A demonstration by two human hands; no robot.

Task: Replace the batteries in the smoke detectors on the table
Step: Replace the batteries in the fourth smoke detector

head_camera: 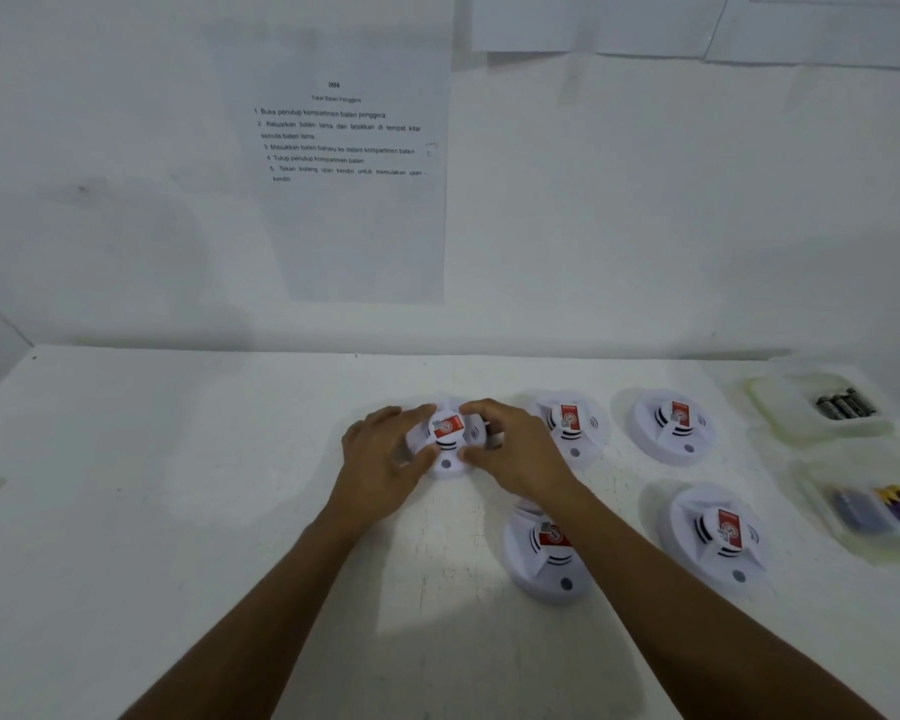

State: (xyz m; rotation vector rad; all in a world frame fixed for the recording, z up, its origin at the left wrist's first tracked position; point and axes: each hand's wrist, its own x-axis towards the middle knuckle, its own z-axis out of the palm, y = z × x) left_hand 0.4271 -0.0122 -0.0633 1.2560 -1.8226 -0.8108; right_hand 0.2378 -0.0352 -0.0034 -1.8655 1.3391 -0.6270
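Note:
Several round white smoke detectors with red labels lie on the white table (pixel 178 511). My left hand (pixel 380 459) and my right hand (pixel 515 454) grip the leftmost detector (pixel 449 439) from both sides, fingers curled over its rim. Two detectors sit in the far row to its right, one in the middle (pixel 570 428) and one at the right (pixel 674 426). Another detector (pixel 546 556) lies partly under my right forearm, and one more (pixel 718 535) lies to its right.
At the far right a clear tray (pixel 780 407) holds dark batteries (pixel 848 405). A nearer clear tray (pixel 817 485) holds blue and yellow batteries (pixel 884 509). A printed instruction sheet (pixel 344 148) hangs on the wall behind the table.

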